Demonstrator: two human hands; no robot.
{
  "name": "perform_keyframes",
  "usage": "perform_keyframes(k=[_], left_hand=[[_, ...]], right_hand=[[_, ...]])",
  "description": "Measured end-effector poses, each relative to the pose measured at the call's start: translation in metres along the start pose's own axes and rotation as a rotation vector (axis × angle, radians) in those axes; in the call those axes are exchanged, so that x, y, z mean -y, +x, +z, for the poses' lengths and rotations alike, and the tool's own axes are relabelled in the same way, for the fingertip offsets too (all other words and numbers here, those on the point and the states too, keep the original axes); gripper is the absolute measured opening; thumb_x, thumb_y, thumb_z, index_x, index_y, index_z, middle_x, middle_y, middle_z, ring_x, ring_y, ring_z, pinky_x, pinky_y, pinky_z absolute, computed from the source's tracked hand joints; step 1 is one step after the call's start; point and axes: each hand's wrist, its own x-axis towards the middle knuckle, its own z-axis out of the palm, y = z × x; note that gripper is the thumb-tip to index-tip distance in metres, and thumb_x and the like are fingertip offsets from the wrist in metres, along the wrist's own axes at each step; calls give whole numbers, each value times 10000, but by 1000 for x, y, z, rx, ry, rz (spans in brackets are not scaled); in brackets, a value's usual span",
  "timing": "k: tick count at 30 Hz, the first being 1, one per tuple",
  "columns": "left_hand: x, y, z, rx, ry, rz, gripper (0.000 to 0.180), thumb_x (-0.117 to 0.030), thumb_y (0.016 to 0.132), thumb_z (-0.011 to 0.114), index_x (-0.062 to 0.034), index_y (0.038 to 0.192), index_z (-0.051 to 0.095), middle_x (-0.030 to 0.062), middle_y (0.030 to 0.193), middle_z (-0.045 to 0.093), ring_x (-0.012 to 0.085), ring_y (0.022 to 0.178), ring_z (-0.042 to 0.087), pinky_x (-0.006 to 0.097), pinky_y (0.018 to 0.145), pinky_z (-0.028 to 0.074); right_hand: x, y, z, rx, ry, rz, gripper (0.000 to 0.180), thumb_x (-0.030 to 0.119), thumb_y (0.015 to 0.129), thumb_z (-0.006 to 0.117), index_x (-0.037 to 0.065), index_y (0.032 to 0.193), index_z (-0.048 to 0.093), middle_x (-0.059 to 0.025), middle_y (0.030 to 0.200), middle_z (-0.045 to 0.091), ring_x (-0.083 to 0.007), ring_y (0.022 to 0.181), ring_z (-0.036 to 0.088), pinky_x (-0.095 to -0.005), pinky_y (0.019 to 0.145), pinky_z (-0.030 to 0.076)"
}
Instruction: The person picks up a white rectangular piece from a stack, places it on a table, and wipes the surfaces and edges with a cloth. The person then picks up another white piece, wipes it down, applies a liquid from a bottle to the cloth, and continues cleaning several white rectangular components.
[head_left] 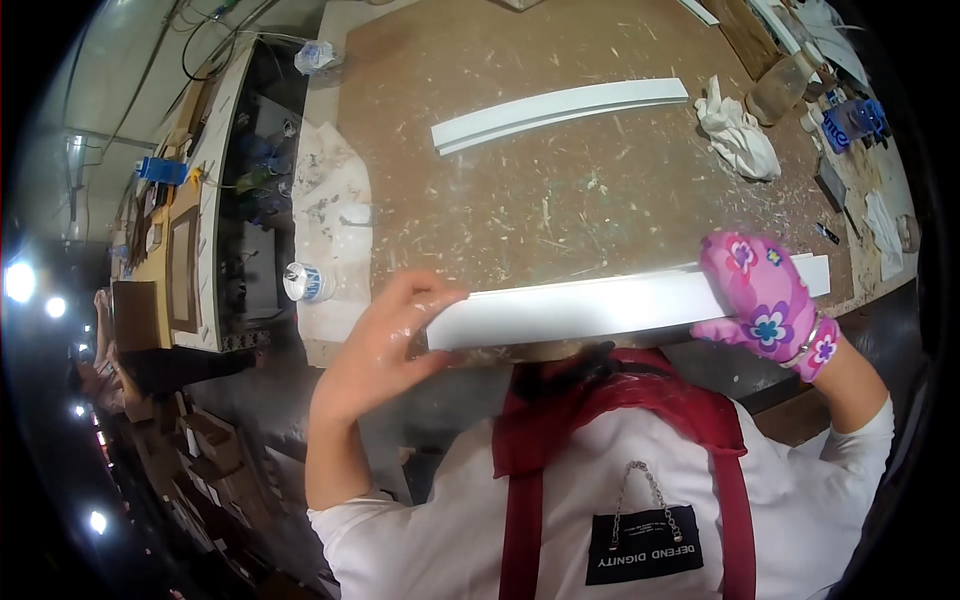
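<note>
My bare left hand (385,340), smeared with white, grips the left end of a long white strip (580,308). My right hand (765,300), in a pink flowered glove, holds the same strip near its right end. The strip lies level along the near edge of the brown worktable (560,215), just above my chest. A second white strip (560,110) lies loose farther back on the table, slightly bowed, apart from both hands.
A crumpled white rag (735,135), a clear bottle (780,85) and blue items (855,118) sit at the table's right. A small round can (303,282) and white cloth (330,190) lie on the left edge. Cluttered shelves (190,250) stand further left.
</note>
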Motion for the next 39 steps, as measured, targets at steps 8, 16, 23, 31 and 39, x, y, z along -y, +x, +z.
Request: perform_keyframes(k=[8,16,23,31,39], left_hand=[[17,5,0,138,-50,21,784,-8,592,746,-79,1316,455,114,1337,478,276,1230,467,353,985,398],[160,136,-18,-268,-206,-269,719,-170,787,698,-29,1397,344,144,1318,496,247,1189,488,355,974,401],[226,205,8,-327,214,-275,637,-194,729,730,40,1261,468,252,1264,504,372,1192,479,381,992,391],[123,153,-1,-411,-52,-145,499,-161,729,749,3,1167,574,149,1104,618,235,947,615,317,843,484],[87,111,24,-500,134,102,521,-193,695,781,15,1124,570,135,993,649,228,885,628,312,788,495]], right_hand=[[-11,-5,-14,46,93,-5,704,448,712,705,32,1236,485,-181,1124,564,-331,1008,558,-410,858,443],[-214,34,5,-9,135,416,674,410,875,520,39,1398,312,-210,1400,381,-345,1317,342,-392,1096,287],[-269,53,100,245,-125,350,508,303,844,543,82,1292,452,-195,1232,514,-376,1139,486,-402,964,404],[-194,71,14,-49,142,142,339,240,890,517,61,1177,529,-152,1077,612,-268,979,606,-369,854,489],[18,208,33,-312,144,-558,505,159,818,589,208,1304,459,-120,1022,557,-255,891,583,-388,711,543]])
